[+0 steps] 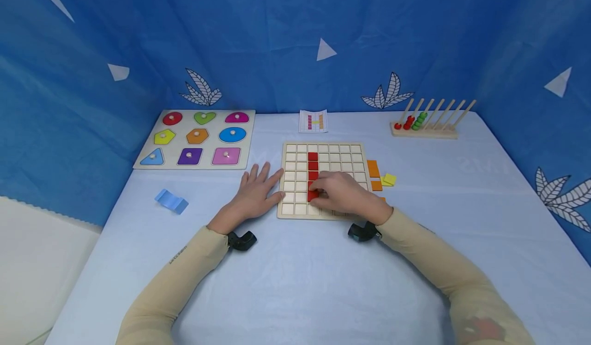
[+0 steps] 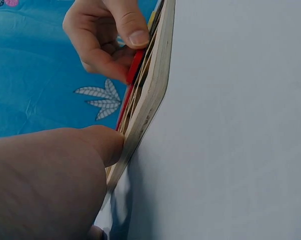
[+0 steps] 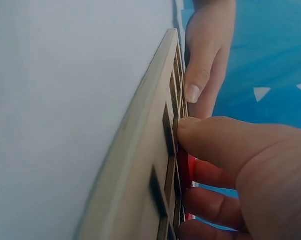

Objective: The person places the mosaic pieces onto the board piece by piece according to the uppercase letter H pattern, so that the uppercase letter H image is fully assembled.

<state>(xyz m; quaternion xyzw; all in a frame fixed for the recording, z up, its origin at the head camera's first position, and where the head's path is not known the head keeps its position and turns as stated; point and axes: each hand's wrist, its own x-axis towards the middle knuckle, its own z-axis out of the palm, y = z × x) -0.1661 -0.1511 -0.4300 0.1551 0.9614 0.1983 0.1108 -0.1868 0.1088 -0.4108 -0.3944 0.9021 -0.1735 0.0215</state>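
A wooden grid board (image 1: 290, 186) lies flat on the table in the head view. Down its third column runs a line of red tiles (image 1: 313, 166). At the lower end of that line my right hand (image 1: 343, 191) pinches a red tile (image 1: 313, 196) between thumb and fingers. The left wrist view shows this red tile (image 2: 135, 66) tilted against the board's surface. My left hand (image 1: 254, 194) lies with fingers spread, its fingertips and thumb touching the board's left edge. The right hand covers part of the board's lower right.
Orange tiles (image 1: 373, 168) and yellow tiles (image 1: 390, 180) lie right of the board. Behind it is a printed pattern card (image 1: 313, 128). A shape puzzle (image 1: 212, 147) lies at back left, a peg abacus (image 1: 443, 133) at back right. Near the left edge sits a light blue wavy piece (image 1: 171, 201).
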